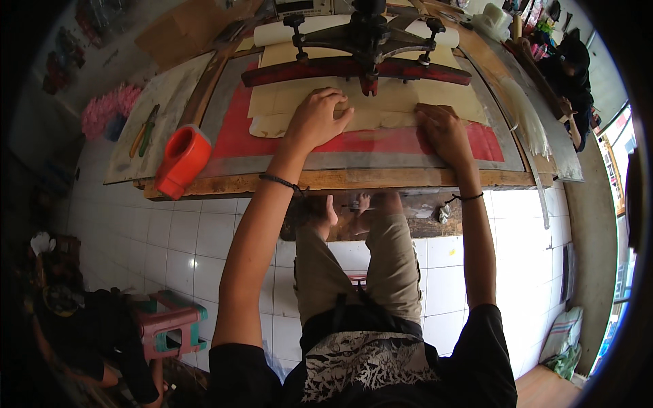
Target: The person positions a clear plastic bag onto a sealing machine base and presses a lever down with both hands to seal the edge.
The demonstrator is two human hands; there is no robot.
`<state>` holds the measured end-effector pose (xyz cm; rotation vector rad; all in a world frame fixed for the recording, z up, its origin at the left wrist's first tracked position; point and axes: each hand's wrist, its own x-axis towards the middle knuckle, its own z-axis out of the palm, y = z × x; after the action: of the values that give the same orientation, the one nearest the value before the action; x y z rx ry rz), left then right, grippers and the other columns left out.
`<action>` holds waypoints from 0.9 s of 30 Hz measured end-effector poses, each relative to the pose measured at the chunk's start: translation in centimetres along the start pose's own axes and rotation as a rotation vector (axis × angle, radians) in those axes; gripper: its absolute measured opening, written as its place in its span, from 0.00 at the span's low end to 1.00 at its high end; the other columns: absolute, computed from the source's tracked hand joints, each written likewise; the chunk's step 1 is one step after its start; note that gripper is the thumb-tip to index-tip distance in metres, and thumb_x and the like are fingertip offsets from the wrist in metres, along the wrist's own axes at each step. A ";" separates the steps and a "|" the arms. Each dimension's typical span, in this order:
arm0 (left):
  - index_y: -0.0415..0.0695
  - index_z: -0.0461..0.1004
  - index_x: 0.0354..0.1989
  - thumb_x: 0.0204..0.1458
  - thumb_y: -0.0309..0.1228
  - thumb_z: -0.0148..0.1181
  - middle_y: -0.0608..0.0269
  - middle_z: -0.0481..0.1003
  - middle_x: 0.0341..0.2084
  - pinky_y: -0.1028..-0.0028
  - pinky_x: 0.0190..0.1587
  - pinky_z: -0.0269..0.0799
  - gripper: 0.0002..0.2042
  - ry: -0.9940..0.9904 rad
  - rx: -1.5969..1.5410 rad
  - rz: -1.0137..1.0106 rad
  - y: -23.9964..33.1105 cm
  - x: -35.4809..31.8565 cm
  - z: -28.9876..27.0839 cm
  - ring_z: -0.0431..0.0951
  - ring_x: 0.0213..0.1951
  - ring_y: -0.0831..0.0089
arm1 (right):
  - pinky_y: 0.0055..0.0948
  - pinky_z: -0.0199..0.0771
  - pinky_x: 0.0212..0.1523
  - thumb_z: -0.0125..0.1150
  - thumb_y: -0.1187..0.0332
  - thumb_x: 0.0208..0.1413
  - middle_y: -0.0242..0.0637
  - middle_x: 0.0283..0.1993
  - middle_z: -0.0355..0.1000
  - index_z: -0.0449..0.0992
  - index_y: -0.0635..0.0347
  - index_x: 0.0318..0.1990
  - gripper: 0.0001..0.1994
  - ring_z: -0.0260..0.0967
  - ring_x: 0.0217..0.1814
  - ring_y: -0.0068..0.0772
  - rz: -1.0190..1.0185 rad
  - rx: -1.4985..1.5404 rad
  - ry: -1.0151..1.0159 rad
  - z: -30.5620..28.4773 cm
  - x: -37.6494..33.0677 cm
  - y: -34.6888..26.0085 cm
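My left hand (318,121) rests on a cream-coloured sheet (381,109), fingers bent and thumb apart, with nothing seen between them. On the sheet's right part lies my right hand (443,132), slightly blurred, its fingers curled down; whether they pinch anything is hidden. The cream sheet has an uneven near edge and lies over a red sheet (354,141) on the grey worktop. Just beyond both hands is a dark clamp-like frame (371,44) with screw knobs and a long red bar (299,70) across the sheet.
An orange-red tape dispenser (182,160) stands at the table's left front corner, near green-handled pliers (145,132). A bundle of whitish strips (524,119) hangs at the right. A white roll (272,32) lies behind the frame. Other people are at far right and lower left, beside stools (170,323).
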<state>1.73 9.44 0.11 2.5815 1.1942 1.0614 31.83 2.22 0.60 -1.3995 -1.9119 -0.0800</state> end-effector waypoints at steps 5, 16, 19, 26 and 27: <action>0.38 0.82 0.46 0.58 0.39 0.64 0.54 0.80 0.52 0.61 0.60 0.74 0.17 0.001 0.018 -0.007 -0.2 -0.2 -0.1 0.78 0.55 0.53 | 0.43 0.76 0.56 0.61 0.63 0.64 0.42 0.50 0.82 0.85 0.61 0.45 0.12 0.74 0.54 0.51 -0.019 -0.014 0.007 0.2 0.1 -0.3; 0.37 0.82 0.46 0.57 0.38 0.65 0.54 0.79 0.53 0.61 0.60 0.74 0.16 -0.013 0.006 -0.014 0.0 -0.1 -0.2 0.78 0.56 0.53 | 0.44 0.75 0.58 0.61 0.63 0.64 0.43 0.50 0.82 0.85 0.62 0.46 0.13 0.73 0.56 0.52 0.046 0.009 -0.009 -0.2 0.2 -0.8; 0.37 0.82 0.45 0.56 0.37 0.66 0.54 0.79 0.53 0.61 0.60 0.74 0.16 -0.006 -0.004 -0.010 -0.1 -0.2 0.0 0.78 0.55 0.53 | 0.44 0.74 0.58 0.60 0.62 0.64 0.44 0.50 0.82 0.84 0.63 0.47 0.14 0.73 0.57 0.52 0.050 0.030 -0.013 -0.1 0.1 -0.6; 0.37 0.82 0.45 0.56 0.37 0.66 0.54 0.79 0.52 0.61 0.60 0.73 0.16 -0.016 -0.007 -0.030 0.1 -0.1 -0.3 0.78 0.56 0.53 | 0.43 0.74 0.58 0.61 0.62 0.64 0.43 0.50 0.82 0.84 0.63 0.46 0.14 0.74 0.56 0.52 0.052 0.024 -0.009 -0.1 0.2 -0.6; 0.37 0.82 0.45 0.57 0.37 0.66 0.54 0.79 0.52 0.61 0.60 0.73 0.16 -0.018 -0.002 -0.030 0.2 -0.1 -0.4 0.78 0.56 0.53 | 0.43 0.74 0.58 0.60 0.62 0.64 0.43 0.50 0.82 0.85 0.63 0.46 0.14 0.74 0.56 0.52 0.049 0.020 -0.011 -0.2 0.2 -0.6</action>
<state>1.58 9.16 0.40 2.5577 1.2237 1.0309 31.42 2.05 1.04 -1.4355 -1.8813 -0.0292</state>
